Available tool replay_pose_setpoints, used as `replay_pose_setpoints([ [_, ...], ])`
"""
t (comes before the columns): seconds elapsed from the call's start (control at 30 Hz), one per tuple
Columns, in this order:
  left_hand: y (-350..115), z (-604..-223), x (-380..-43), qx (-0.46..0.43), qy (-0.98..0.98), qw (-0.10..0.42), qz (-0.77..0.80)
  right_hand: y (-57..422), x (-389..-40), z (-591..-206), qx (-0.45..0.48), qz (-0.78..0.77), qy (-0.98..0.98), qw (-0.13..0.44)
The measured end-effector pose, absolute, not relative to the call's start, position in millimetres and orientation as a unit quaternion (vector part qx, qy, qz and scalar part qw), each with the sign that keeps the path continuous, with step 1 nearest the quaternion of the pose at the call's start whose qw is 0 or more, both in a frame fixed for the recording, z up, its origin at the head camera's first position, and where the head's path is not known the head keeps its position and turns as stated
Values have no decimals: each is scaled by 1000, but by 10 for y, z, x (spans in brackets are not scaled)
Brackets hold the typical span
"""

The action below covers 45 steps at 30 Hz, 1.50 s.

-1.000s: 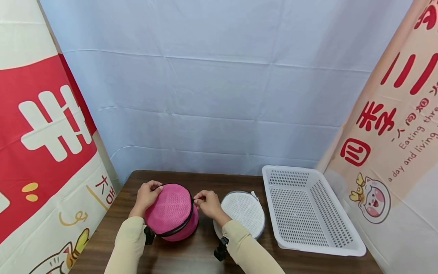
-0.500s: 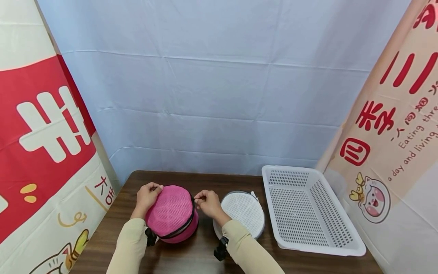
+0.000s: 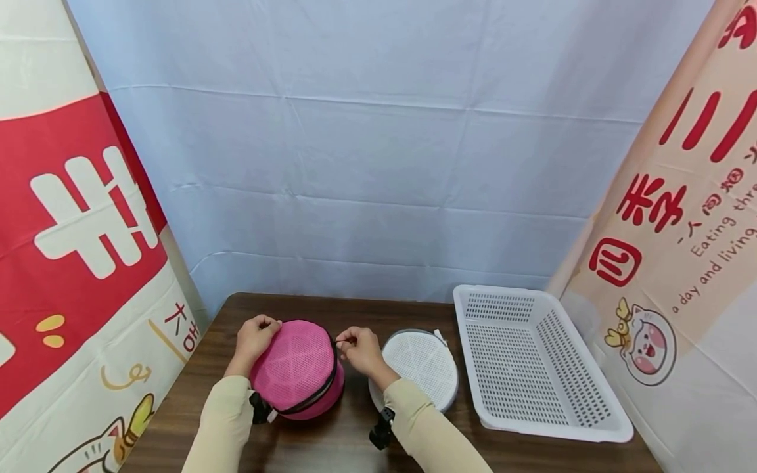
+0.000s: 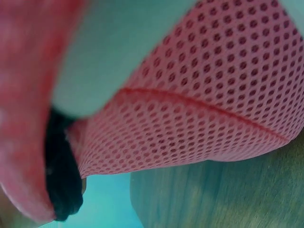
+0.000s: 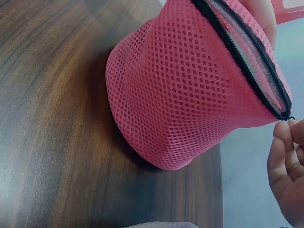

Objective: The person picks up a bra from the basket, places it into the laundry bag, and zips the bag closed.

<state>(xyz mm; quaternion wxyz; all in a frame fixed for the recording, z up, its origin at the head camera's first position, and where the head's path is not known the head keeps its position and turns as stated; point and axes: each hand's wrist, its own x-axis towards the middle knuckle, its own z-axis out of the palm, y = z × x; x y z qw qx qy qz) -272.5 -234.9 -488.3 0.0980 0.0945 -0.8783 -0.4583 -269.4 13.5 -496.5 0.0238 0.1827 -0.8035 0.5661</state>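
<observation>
A round pink mesh laundry bag (image 3: 296, 364) with a black zipper (image 5: 237, 50) stands on the table at the left. At its upper left edge, my left hand (image 3: 255, 340) grips the rim between thumb and fingers. My right hand (image 3: 362, 349) pinches the zipper pull at the bag's right side. In the right wrist view the zipper gapes along its visible stretch, up to the pull at my right fingertips (image 5: 281, 129). The left wrist view shows the pink mesh close up, partly covered by a blurred pale shape.
A round white mesh bag (image 3: 422, 368) with a grey edge lies under and beside my right forearm. Right of it stands a white perforated plastic basket (image 3: 514, 368). Curtains rise behind the brown wooden table (image 3: 367, 453) and on both sides.
The pink bag's top has shifted and tilted slightly, and its zipper band at the front sits a little differently. Both hands stay almost in place, keeping their holds.
</observation>
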Motion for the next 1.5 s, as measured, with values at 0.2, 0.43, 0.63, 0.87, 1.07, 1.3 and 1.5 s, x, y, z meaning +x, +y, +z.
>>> replay_pose_setpoints([
  [0.2,-2369,-4878,-2716,88,-875,81,-469,127,-2687,-4948,183,569,-801,23],
  [0.43,-2346,-4888,-2709,109,-853,92,-502,138,-2705,-4967,187,567,-802,21],
  [0.63,-2313,-4887,-2705,131,-836,114,-521,142,-2726,-4971,192,562,-804,26],
  [0.87,-2302,-4898,-2658,144,-820,112,-542,160,-2706,-4943,192,555,-809,12],
  [1.07,-2285,-4927,-2612,180,-795,131,-564,194,-2701,-4968,192,554,-810,7],
  [1.3,-2278,-4961,-2566,218,-770,154,-579,216,-2697,-4975,198,551,-810,19],
  [1.5,-2251,-4983,-2540,245,-747,173,-593,223,-2692,-4978,202,553,-808,23],
])
